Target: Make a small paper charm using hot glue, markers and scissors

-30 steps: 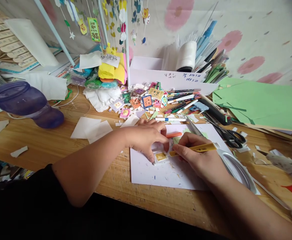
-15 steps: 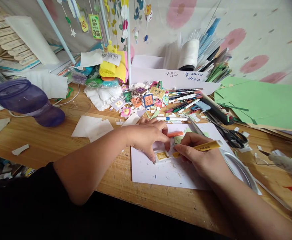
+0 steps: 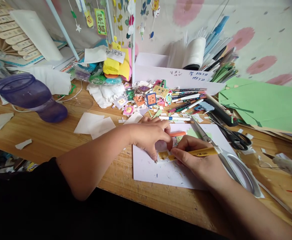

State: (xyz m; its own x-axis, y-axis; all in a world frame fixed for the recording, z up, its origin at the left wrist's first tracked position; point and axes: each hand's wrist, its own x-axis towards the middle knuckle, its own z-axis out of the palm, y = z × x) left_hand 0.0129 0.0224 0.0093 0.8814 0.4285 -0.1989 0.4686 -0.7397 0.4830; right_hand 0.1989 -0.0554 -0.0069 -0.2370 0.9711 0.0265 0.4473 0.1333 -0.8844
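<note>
My left hand [image 3: 149,136] presses its curled fingertips on a small white square piece with a yellow centre [image 3: 162,155], pinning it to a white sheet of paper [image 3: 161,170] on the wooden table. My right hand [image 3: 198,160] grips a yellow marker pen [image 3: 201,152], its tip on the right edge of the small piece. An orange pen [image 3: 178,133] lies on the sheet just behind my left fingers.
Large silver scissors [image 3: 226,156] lie on the sheet right of my right hand; black-handled scissors [image 3: 233,136] are further back. A pile of small coloured squares [image 3: 146,96] and several pens [image 3: 186,100] sit behind. Green paper [image 3: 263,103] at right, purple vase [image 3: 30,96] at left.
The marker has tilted flatter and its tip has slid left onto the small piece. The view has shifted slightly; my left hand stays pressed on the piece.
</note>
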